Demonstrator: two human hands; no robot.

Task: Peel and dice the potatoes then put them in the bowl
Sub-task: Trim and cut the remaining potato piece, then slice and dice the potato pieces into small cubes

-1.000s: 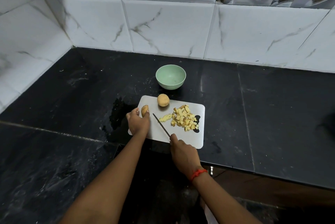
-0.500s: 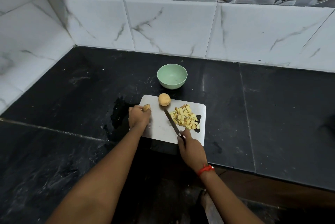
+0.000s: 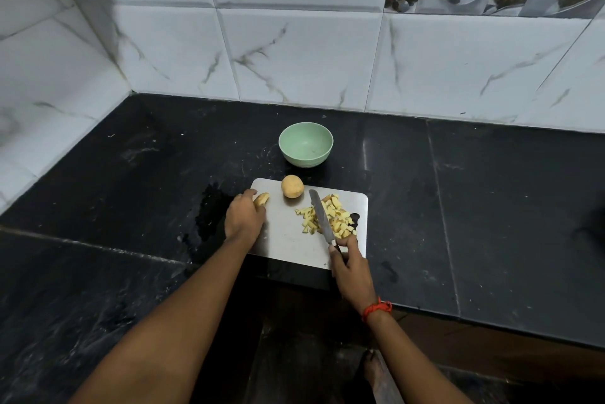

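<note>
Knife (image 3: 320, 215) clenched in right grip (image 3: 352, 267), blade over dice (image 3: 340, 223); left grip (image 3: 244, 218) holds potato pc (image 3: 262, 199), poss. unpeeled. Risk: sweep flicks dice off board (image 3: 288, 236) onto worktop (image 3: 491, 207)

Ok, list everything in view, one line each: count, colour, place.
counter: one, black stone, running along the wall
wall tiles: many, white marbled, behind and to the left; pictured ones at top right
cutting board: one, white, near the counter's front edge
bowl: one, pale green, on the counter behind the board
whole potato: one, tan, at the board's far edge
diced potato: one pile, yellow, on the board's right half
potato piece: one, tan-yellow, at the board's left edge
knife: one, steel blade, lying across the pile
thread band: one, red, on the right wrist
left hand: holds the potato piece
right hand: grips the knife handle
</note>
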